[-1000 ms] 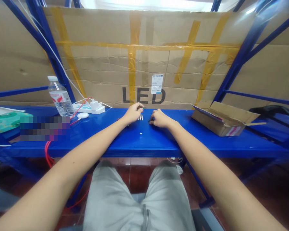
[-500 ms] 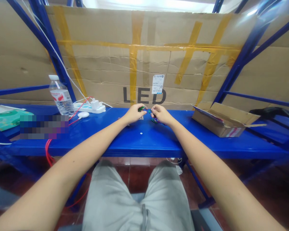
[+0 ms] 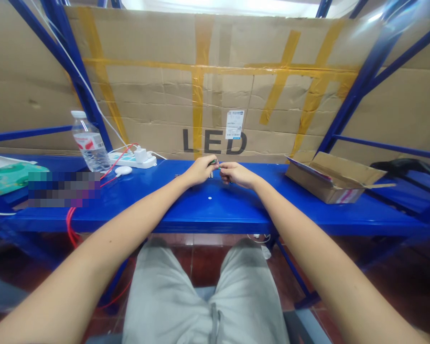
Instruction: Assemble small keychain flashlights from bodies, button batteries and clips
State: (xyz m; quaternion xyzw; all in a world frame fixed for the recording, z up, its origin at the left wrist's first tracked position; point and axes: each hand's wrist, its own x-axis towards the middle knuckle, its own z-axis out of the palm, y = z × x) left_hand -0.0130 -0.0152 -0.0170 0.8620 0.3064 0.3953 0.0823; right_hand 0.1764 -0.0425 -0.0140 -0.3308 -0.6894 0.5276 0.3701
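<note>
Past the white dot, the left hand grips a green piece and the right hand pinches another, work seemingly midway, small metal bits apparently unused.

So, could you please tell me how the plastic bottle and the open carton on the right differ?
The bottle is clear plastic with a printed label; the carton is brown cardboard. The bottle is tall and narrow, whereas the carton is low and wide. The bottle is capped, while the carton stands open. Both rest on the blue table.
</note>
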